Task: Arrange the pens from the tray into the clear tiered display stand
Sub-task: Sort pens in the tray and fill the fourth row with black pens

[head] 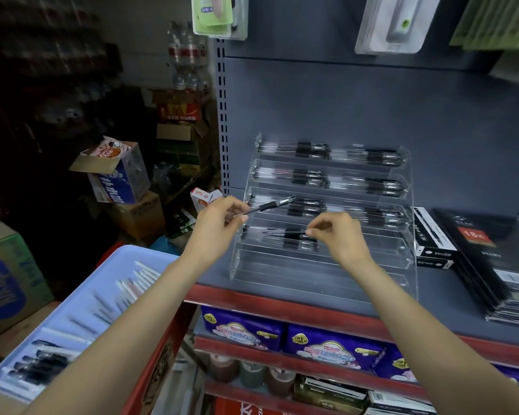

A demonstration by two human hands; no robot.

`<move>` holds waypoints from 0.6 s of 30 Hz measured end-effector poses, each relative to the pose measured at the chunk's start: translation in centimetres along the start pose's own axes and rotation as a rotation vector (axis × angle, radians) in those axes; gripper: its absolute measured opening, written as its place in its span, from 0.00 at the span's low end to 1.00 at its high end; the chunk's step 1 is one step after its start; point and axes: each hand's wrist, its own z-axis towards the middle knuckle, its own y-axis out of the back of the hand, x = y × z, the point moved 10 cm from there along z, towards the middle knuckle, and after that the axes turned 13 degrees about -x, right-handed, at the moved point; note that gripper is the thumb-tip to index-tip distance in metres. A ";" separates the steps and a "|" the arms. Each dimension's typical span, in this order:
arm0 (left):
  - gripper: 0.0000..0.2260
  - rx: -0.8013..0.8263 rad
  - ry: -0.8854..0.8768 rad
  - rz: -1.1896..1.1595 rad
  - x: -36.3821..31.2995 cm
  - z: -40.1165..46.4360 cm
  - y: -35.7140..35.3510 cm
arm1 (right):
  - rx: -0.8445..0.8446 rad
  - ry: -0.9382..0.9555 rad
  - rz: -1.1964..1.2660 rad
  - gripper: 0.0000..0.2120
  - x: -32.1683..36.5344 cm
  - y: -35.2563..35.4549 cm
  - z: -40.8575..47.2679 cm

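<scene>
A clear tiered display stand (402, 265) sits on the grey shelf, with black pens lying across its upper tiers. My left hand (219, 226) holds a black pen (267, 205) by its tip, raised in front of the stand's left side. My right hand (339, 235) pinches the end of another pen (288, 233) lying on a middle tier. The pale blue tray (81, 298) at lower left carries several more pens, black ones (39, 363) near me and white ones (138, 280) farther off.
Black notebook stacks (492, 265) and a black-and-white box (432, 238) lie right of the stand. Packaged goods (321, 342) fill the shelves below. Cardboard boxes (117, 175) pile up on the left. Blister packs (219, 16) hang overhead.
</scene>
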 end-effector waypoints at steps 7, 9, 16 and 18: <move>0.05 0.029 0.030 -0.008 0.3 -0.1 -0.1 | 0.093 0.044 -0.150 0.01 0.3 -1.2 0.4; 0.05 0.036 0.030 -0.010 0.3 -0.1 -0.3 | 0.119 0.044 -0.160 0.01 0.4 -1.5 0.5; 0.05 0.074 0.007 0.015 -0.1 0.0 -0.7 | 0.025 -0.057 0.259 0.06 1.2 0.9 0.3; 0.05 0.108 -0.019 0.017 -0.7 -0.1 -1.5 | 0.080 -0.058 0.376 0.07 2.1 0.9 -0.3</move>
